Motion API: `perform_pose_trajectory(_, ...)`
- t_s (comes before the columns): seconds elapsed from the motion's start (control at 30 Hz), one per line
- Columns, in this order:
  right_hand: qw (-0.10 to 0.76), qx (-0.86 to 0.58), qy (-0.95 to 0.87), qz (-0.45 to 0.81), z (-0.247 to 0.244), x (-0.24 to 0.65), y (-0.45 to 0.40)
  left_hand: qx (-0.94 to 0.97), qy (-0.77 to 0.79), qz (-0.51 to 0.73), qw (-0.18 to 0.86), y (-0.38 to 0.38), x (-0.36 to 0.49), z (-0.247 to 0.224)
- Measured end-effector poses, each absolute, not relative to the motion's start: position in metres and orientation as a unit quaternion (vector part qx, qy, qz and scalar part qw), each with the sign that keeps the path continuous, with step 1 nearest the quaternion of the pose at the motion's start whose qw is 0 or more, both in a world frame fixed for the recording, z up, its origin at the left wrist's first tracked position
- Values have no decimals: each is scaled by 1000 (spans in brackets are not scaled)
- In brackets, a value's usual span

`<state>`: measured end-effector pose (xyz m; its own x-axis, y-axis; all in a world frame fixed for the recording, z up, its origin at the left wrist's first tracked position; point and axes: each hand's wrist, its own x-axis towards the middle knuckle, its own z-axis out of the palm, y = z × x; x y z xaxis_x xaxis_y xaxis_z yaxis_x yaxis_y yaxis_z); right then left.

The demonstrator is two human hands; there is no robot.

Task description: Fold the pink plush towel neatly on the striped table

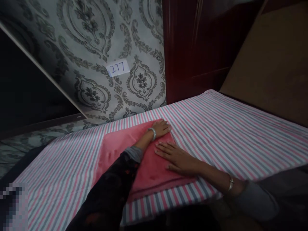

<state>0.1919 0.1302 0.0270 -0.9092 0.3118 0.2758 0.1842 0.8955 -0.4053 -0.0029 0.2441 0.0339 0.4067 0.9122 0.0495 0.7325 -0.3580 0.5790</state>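
A pink piece of cloth (149, 170), folded into a rough rectangle, lies on a striped sheet (216, 128). My left hand (161, 129) rests palm down on the cloth's far right corner, its fingers stretched out. Nearer to me, my right hand (179, 158) lies flat on the cloth's right side with the fingers spread. Neither hand grips anything. The left forearm crosses over the cloth and hides part of its middle. Light creases show on the cloth's left portion.
Beyond the sheet stands a patterned wall (141, 41) bearing a paper label (117, 67) marked 277. A dark red panel (190, 57) and a brown board (271, 64) rise at the back right. On the left is a large dark panel (29, 86).
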Motion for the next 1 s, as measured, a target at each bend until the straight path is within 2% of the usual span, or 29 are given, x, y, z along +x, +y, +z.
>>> perform_pose_trajectory(0.13,169,-112,-959,199,23,209,114,819,514,149,206,239,-3,34)
perform_pose_trajectory(0.43,153,-127,-958,206,13,243,70,814,525,142,203,232,1,40)
perform_pose_trajectory(0.63,151,-156,-951,221,23,258,52,810,554,106,162,217,6,67)
perform_pose_trajectory(0.73,190,-192,-937,223,37,261,55,800,585,73,114,194,-3,91)
perform_pose_trajectory(0.87,293,-260,-900,191,57,239,76,779,624,9,63,145,-31,119)
perform_pose_trajectory(1.0,315,-295,-888,162,72,186,109,739,673,9,21,90,-64,129)
